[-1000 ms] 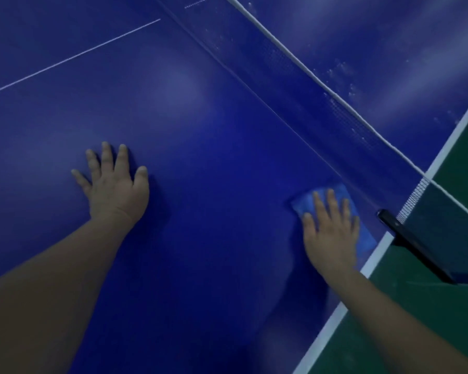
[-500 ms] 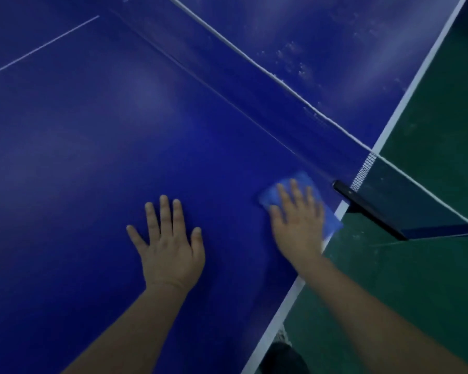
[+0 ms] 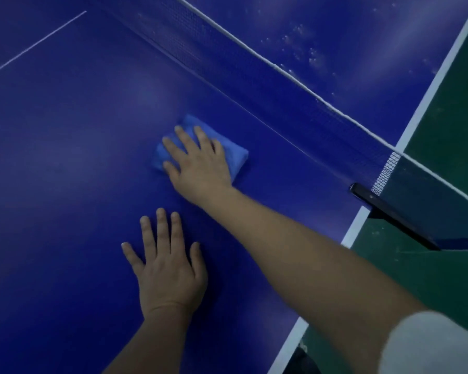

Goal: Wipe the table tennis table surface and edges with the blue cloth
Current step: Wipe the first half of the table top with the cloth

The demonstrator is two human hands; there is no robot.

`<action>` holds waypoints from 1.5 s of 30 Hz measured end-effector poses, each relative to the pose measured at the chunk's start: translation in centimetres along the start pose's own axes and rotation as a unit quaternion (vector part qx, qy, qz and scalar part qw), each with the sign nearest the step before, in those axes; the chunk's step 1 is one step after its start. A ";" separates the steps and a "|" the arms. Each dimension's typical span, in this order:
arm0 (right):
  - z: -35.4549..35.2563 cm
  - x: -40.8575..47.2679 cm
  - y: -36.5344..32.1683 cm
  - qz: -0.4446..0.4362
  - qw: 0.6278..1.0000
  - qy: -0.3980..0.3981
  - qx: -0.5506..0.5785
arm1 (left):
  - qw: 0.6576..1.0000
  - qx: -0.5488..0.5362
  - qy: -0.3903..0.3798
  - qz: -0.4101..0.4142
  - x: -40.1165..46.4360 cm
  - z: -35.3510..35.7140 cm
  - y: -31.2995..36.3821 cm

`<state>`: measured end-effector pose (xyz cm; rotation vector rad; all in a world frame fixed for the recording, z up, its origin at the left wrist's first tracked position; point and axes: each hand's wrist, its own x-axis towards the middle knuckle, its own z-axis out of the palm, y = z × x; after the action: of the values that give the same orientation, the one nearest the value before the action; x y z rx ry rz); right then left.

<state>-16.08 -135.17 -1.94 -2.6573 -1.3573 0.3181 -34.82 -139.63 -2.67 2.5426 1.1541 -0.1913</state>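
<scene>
Blue cloth (image 3: 238,155) is now out in the middle of the frame, folded into a pad, well away from the white side edge (image 3: 354,228) it was sitting right next to a second ago. So the right hand (image 3: 200,166) has swept it inward along the net (image 3: 254,76), away from the black net clamp (image 3: 389,214) at right centre. Its fingers (image 3: 185,139) are laid out straight and flat on top of the cloth, pressing it down on the worktop (image 3: 65,157), not curled round it. Hard to say if the thumb tucks under anything; it looks flat too.

Left hand (image 3: 168,273) sits lower centre, palm down on the bare surface, fingers spread and holding nothing. Compared with before it now lies just below and close to the right hand, so I'd guess it's only propping the person up while they lean in.

What that means for the job, as I read it: the strip by the clamp has had its pass and the wipe is heading toward the centre line (image 3: 35,44) at upper left. Far side of the net, upper right, shows white specks (image 3: 308,49), so that half looks not yet wiped. Edges probably too.

Containers: none in view, no bucket or tray or bottle.
</scene>
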 end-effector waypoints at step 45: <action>-5.1 -30.5 23.8 0.357 0.924 0.138 0.017 | 0.999 0.045 -0.007 -0.012 0.0 -0.6 0.7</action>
<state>-13.62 -173.95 1.55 -2.9206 -0.2651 0.0262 -34.30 -139.81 -1.95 2.6023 1.1961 -0.2710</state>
